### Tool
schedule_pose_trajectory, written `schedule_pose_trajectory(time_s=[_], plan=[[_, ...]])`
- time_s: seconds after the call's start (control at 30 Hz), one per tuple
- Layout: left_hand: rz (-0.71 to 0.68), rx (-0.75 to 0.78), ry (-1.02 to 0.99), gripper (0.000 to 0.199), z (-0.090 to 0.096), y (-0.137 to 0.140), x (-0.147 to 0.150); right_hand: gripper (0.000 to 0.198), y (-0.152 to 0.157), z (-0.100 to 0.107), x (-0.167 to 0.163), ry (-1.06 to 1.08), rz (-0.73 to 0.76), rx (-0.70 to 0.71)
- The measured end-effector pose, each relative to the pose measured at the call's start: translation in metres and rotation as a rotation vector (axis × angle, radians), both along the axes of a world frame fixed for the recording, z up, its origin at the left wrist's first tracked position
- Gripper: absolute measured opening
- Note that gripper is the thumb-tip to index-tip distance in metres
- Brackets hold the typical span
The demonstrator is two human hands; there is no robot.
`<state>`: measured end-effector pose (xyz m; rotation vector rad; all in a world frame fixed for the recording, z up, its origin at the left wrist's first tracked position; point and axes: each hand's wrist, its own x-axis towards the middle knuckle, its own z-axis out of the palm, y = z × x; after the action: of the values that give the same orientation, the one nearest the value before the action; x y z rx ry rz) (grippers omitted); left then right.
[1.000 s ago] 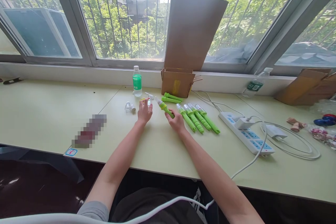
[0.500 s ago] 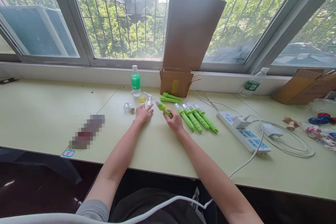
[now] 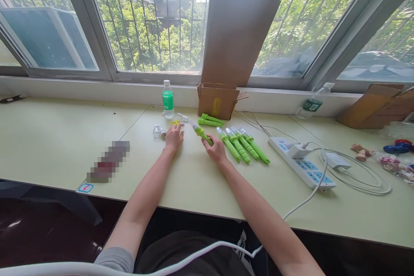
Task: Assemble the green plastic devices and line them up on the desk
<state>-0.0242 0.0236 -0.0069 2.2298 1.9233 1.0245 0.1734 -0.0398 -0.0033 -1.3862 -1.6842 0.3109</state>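
Observation:
My right hand [image 3: 215, 148] is closed around the lower end of a green plastic stick [image 3: 199, 131] with a clear tip, which points up and to the left. My left hand [image 3: 174, 138] rests low over the table, fingers stretched forward at some small yellow rings [image 3: 175, 123] and partly covering them. Just beyond those fingers lie small clear plastic parts [image 3: 183, 117]. Left of the same hand sit more clear, round pieces [image 3: 157, 130]. Several green sticks with clear tips [image 3: 241, 144] lie side by side to the right of my right hand.
Two green handles [image 3: 211, 120] lie before a cardboard box [image 3: 215, 101]. A water bottle [image 3: 168, 100] stands at the back; another bottle [image 3: 312, 103] leans against the sill. To the right are a power strip [image 3: 300, 164] with cables and a bag of small items [image 3: 394, 164].
My left hand has shifted slightly left, from the small clear parts to the yellow rings, its fingers drawn closer together. My right hand keeps its hold on the green stick, almost unmoved.

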Motion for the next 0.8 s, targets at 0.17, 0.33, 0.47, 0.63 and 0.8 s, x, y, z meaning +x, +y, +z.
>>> schedule_pose_trajectory(time_s=[0.17, 0.33, 0.47, 0.63, 0.8], plan=[[0.003, 0.054, -0.149, 0.030, 0.005, -0.004, -0.001, 0.034, 0.000, 0.001, 0.000, -0.010, -0.018, -0.009], [0.083, 0.107, -0.290, 0.033, 0.012, -0.009, 0.000, 0.031, 0.000, 0.003, 0.001, -0.026, -0.038, -0.023], [0.106, 0.172, -0.433, 0.035, 0.015, -0.010, 0.001, 0.030, -0.001, 0.002, 0.001, -0.053, -0.049, -0.041], [0.125, 0.219, -0.699, 0.034, 0.018, -0.007, 0.000, 0.030, 0.001, 0.001, 0.002, -0.113, -0.050, -0.051], [0.146, 0.232, -0.890, 0.033, 0.023, -0.006, -0.001, 0.031, 0.000, -0.001, 0.001, -0.184, -0.037, -0.049]])
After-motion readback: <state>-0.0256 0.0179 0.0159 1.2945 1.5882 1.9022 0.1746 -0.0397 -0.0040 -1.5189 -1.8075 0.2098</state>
